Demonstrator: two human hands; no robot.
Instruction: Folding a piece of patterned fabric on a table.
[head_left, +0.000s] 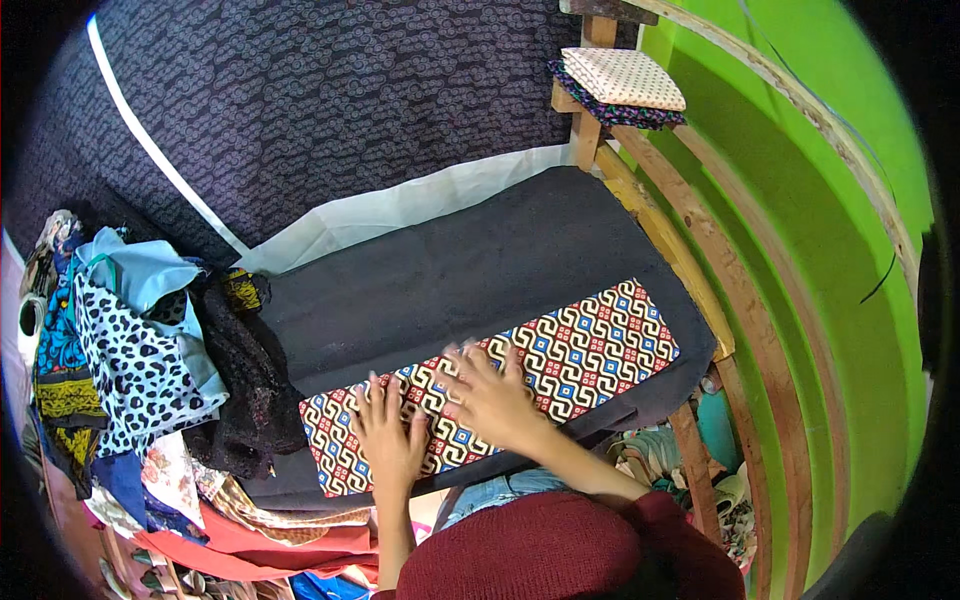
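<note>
A long strip of patterned cloth (590,345), with red, blue, black and cream geometric shapes, lies flat across a dark padded surface (400,290). My left hand (388,440) rests on its left part, palm down and fingers spread. Just to the right, my right hand (492,400) is over the middle of the strip, fingers apart and slightly blurred. Neither hand grips anything; the cloth beneath the palms is hidden.
Left of the strip is a heap of fabrics, with a black-spotted light blue cloth (140,365) and a black lacy cloth (240,370). Wooden rails (720,260) run along the right by a green wall (860,200). Folded cloths (625,80) sit on the far rail.
</note>
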